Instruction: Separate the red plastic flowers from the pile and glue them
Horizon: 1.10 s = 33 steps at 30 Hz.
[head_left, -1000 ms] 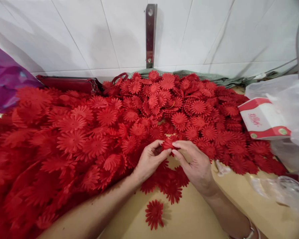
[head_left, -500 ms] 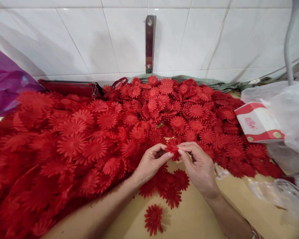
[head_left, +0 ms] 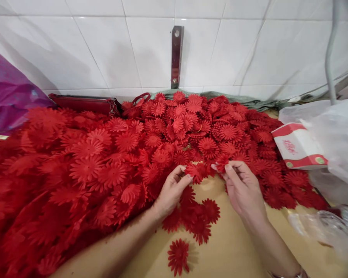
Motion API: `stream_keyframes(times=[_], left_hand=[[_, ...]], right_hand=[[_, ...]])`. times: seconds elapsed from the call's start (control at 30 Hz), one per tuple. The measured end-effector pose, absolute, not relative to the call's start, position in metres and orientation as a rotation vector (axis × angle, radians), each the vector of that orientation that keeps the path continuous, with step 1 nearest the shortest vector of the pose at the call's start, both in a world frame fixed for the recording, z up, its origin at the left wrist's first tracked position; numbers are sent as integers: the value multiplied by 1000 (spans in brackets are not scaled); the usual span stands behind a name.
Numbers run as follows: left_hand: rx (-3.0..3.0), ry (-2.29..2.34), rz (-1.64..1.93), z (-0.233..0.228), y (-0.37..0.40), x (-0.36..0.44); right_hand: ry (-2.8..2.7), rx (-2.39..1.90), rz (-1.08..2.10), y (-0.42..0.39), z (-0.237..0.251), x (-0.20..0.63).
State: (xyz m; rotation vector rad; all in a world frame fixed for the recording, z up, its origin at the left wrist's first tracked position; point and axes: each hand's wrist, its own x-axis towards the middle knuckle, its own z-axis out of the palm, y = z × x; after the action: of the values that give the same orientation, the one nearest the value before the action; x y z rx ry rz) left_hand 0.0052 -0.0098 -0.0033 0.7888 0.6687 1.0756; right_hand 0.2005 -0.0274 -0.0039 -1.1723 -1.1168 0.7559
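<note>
Tan table, heaped red flowers, tissue box

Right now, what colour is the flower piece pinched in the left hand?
Red, like the pile behind it: the flower piece in the left hand, head view.

By my white tile wall I see a purple bag, a red purse, a metal bracket, a red and white box and clear plastic bags.

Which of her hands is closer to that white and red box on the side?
The right hand. It sits just left of the white and red box, flowers between them; the left hand is farther left, pinching a red flower.
</note>
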Motion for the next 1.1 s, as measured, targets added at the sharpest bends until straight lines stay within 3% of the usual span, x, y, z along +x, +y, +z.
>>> stream_keyframes(times=[0.3, 1.1], left_hand=[[582, 704, 1168, -2, -6, 9], [548, 651, 1137, 3, -4, 4]], right_hand=[[-714, -1001, 1347, -30, 14, 187], [-1157, -1384, 1011, -39, 14, 184]])
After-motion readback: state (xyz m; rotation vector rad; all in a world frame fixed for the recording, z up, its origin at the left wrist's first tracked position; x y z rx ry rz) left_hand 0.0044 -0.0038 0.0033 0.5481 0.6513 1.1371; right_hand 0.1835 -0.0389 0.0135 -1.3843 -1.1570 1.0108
